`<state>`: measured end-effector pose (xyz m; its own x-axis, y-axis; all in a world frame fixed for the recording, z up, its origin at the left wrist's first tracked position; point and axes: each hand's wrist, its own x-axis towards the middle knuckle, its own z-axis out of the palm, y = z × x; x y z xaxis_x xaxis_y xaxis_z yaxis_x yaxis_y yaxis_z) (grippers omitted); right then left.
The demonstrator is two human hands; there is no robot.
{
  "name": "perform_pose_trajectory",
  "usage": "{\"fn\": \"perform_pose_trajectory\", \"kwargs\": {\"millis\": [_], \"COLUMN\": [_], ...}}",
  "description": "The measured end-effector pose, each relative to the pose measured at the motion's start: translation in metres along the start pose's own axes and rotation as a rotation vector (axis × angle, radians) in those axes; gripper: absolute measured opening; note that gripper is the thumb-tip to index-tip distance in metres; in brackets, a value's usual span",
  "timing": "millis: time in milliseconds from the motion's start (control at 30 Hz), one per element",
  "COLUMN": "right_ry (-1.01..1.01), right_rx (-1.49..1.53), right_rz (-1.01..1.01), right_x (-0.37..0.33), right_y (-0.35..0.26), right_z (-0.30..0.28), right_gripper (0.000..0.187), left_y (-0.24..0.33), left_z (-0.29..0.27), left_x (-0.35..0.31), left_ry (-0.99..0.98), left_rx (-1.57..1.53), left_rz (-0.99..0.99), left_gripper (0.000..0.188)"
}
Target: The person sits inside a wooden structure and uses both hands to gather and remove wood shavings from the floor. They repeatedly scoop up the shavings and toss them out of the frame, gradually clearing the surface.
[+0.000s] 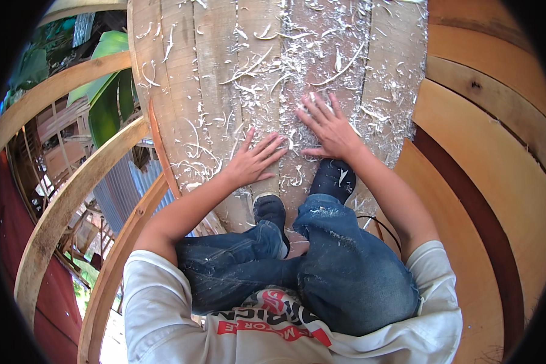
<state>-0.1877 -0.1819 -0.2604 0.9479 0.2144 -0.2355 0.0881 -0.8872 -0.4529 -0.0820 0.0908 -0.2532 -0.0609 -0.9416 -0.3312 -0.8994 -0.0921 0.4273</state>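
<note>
My left hand [255, 159] lies with its fingers spread over the wooden plank floor [215, 91], just ahead of my left foot. Farther forward and to the right, my right hand [332, 128] is also open, its palm turned down among the wood shavings [321, 54]. Neither hand holds anything. Curled white shavings and fine bits cover the boards, thickest on the darker board [303, 79] in front of my right hand. A dark sock [333, 181] with a shaving stuck on it shows right behind that hand. Whether the palms press on the boards is hard to make out.
Wooden railing slats [73, 176] bound the left side, with a drop beyond them to corrugated metal sheets [130, 182] and green leaves [106, 91]. Wide wooden boards [479, 127] stand along the right. A thin black cable [385, 225] curves beside my right knee.
</note>
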Motion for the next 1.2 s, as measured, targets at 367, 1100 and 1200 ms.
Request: {"fn": "perform_pose_trajectory", "kwargs": {"millis": [367,1100,1200], "right_ry": [-0.191,0.108,0.165], "right_rx": [-0.045,-0.187,-0.155], "right_rz": [-0.243,0.047,0.141], "right_x": [0.026,-0.006,-0.006], "right_y": [-0.039,0.079,0.085], "right_z": [0.008,-0.042,-0.056], "right_gripper": [0.107,0.063,0.072], "left_y": [-0.047,0.075,0.077], "left_z": [-0.052,-0.050,-0.093], "left_x": [-0.086,0.083,0.081], "left_ry": [0.397,0.727,0.770], "left_rx": [-0.176,-1.100,-0.852], "left_rz": [-0.330,-1.309,-1.093], "left_gripper": [0.049,0.090,0.078]}}
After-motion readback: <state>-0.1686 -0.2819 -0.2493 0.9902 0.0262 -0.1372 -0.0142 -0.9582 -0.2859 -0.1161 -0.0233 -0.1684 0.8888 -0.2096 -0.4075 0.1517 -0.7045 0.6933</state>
